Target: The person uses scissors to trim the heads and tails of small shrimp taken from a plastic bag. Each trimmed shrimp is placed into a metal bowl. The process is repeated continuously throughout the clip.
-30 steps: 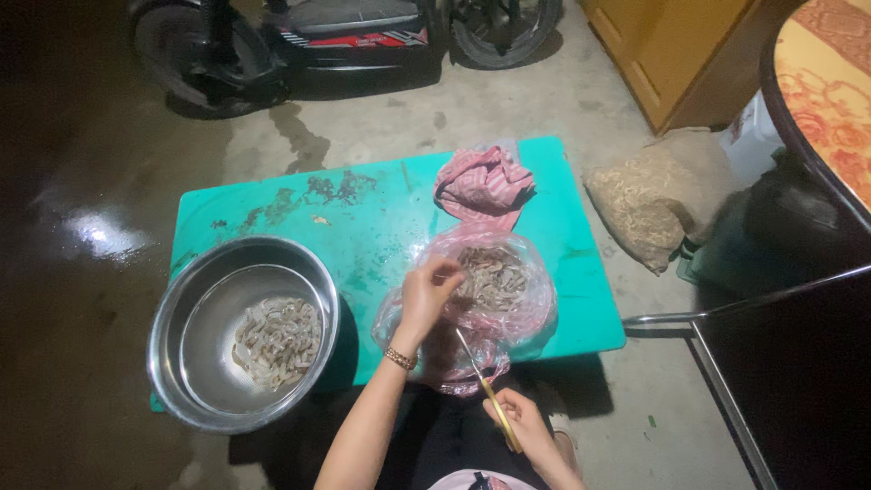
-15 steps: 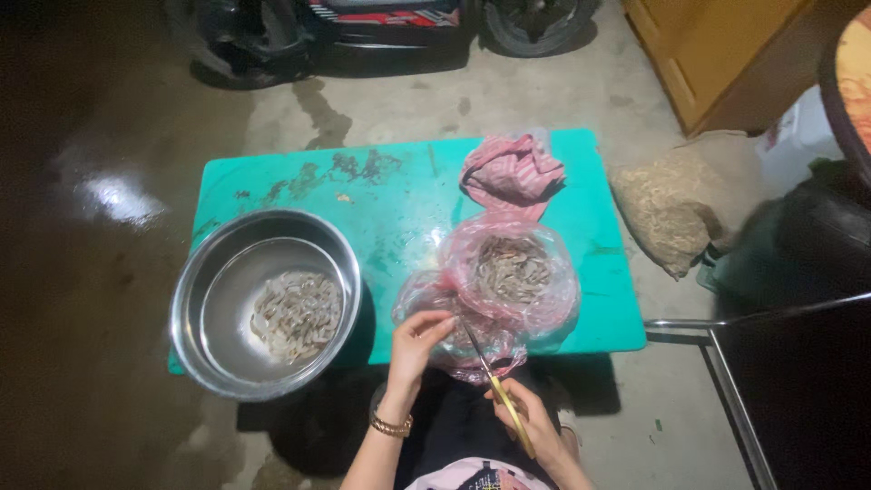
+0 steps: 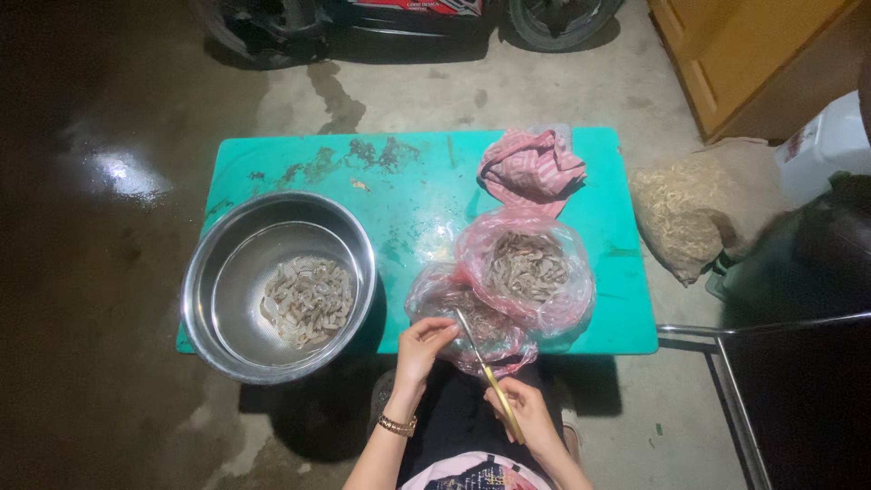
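Note:
My right hand (image 3: 522,413) grips yellow-handled scissors (image 3: 485,372), blades pointing up toward my left hand (image 3: 425,343). My left hand pinches a small shrimp at the near edge of the green table (image 3: 408,209), just in front of a pink plastic bag (image 3: 472,327) of scraps. Behind it an open pink bag (image 3: 531,268) holds raw shrimp. A steel bowl (image 3: 277,286) with peeled shrimp stands on the table's left part, overhanging the near edge.
A crumpled pink striped bag (image 3: 531,168) lies at the table's far right. A clear sack of pale material (image 3: 689,204) sits on the concrete floor to the right. Motorbike wheels (image 3: 558,14) stand beyond the table. A metal frame (image 3: 726,381) is near right.
My left hand left the shrimp bag and came back to the table's near edge, meeting the scissors. The view shifted slightly.

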Demonstrator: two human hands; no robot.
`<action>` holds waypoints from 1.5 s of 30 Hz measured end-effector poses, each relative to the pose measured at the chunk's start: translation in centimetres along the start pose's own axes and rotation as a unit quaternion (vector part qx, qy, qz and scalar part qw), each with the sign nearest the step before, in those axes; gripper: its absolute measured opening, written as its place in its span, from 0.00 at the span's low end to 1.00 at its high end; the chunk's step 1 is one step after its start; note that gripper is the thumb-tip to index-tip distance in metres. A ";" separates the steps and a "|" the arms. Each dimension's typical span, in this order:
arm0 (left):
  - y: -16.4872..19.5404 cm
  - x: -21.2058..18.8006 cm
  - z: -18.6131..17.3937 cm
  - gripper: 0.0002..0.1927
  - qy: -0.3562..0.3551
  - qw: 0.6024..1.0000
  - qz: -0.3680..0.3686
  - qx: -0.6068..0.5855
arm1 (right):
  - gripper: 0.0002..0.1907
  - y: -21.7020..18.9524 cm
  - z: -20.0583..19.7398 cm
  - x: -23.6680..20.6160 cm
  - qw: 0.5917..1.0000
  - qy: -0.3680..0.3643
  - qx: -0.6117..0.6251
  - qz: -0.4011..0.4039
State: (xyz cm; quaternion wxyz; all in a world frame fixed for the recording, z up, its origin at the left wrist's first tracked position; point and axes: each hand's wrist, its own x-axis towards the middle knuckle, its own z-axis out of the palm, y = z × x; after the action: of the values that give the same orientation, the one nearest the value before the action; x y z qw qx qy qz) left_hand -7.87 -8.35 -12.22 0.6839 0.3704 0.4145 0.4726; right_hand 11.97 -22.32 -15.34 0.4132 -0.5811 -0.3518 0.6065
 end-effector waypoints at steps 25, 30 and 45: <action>8.0 7.6 9.7 0.11 -0.107 0.804 0.389 0.436 | 0.14 -0.7 -1.4 -0.7 0.999 0.017 0.050 -0.007; 4.6 14.2 14.3 0.09 -0.187 0.696 0.356 0.595 | 0.14 -0.2 -1.7 -1.9 0.999 0.020 0.042 -0.022; 4.7 15.2 14.3 0.16 -0.218 0.519 0.442 0.698 | 0.15 0.3 -3.0 -2.5 0.998 0.047 0.045 -0.003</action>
State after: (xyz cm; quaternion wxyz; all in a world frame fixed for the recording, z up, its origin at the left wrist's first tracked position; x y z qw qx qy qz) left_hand 6.84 5.87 -5.81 -0.0216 0.9561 0.2318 0.1779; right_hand 14.93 -24.87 -14.79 0.4564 -0.5888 -0.3064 0.5926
